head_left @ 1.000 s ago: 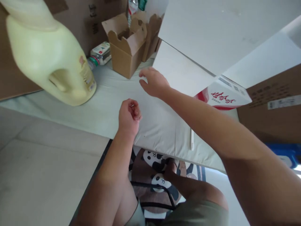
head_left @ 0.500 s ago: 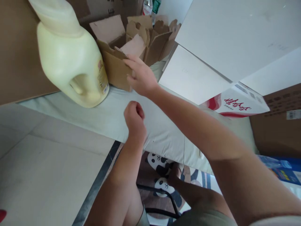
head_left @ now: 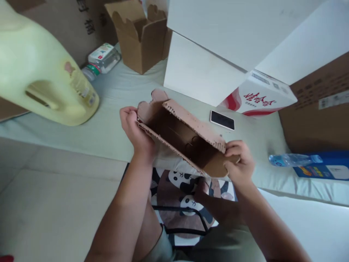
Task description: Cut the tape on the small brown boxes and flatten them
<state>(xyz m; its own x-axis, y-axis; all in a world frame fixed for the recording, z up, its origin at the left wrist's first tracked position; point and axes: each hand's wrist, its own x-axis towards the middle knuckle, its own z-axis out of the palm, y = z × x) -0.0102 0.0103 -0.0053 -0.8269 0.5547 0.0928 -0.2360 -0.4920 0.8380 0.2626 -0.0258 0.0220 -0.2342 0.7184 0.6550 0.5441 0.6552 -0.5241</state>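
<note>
An open brown cardboard box is tilted in front of me, its dark inside facing up. At its left end, my left hand grips the cardboard, partly hidden by the wall. My right hand pinches the right end flap, thumb on one side and fingers on the other. The scalloped flaps at the left end stick upward. A white-edged phone lies on the pale green cloth just beyond the box.
At left stands a large pale yellow jug, with a clear bottle lying behind it. Another cardboard box stands at the back. White boxes are stacked at right. A plastic bottle rests on a blue package.
My right hand has taken the cardboard box from the back and brought it toward me. My left hand has gone from a loose fist to gripping its left end. The view has shifted right.
</note>
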